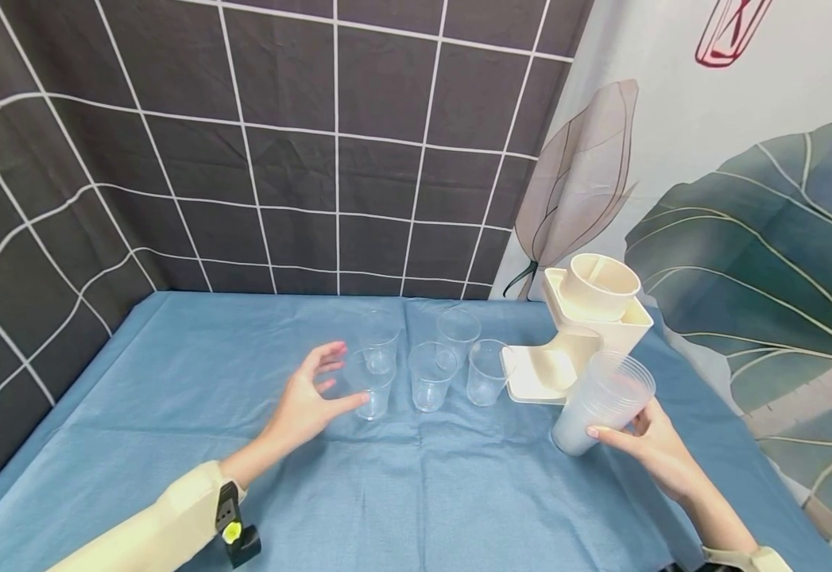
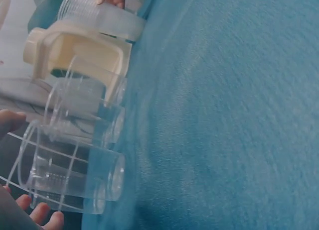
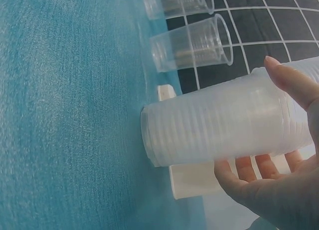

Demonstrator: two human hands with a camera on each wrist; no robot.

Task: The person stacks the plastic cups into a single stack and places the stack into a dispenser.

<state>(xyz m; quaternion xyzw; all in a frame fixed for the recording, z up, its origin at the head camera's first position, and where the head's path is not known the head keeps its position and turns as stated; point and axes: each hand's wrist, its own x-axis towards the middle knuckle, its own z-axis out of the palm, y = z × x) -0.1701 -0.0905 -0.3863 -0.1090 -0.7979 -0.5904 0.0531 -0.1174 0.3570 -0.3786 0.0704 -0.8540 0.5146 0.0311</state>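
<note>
My left hand (image 1: 304,403) is beside the front left clear plastic cup (image 1: 375,385), thumb and fingers spread apart around its near side. In the left wrist view, gaps show between the fingertips (image 2: 41,212) and the cup. My right hand (image 1: 657,451) holds a tall stack of nested plastic cups (image 1: 590,417), thumb on one side and fingers on the other. In the right wrist view, the base of the stack (image 3: 199,128) is at the blue cloth. Several single clear cups stand upright in a group between the hands, including a middle one (image 1: 431,381) and a right one (image 1: 485,377).
A cream plastic stand (image 1: 594,306) with a round tube on top and a flat foot is just behind the stack. Blue cloth (image 1: 416,492) covers the table. A dark grid-patterned curtain (image 1: 280,167) and a leaf-printed curtain (image 1: 730,262) hang behind.
</note>
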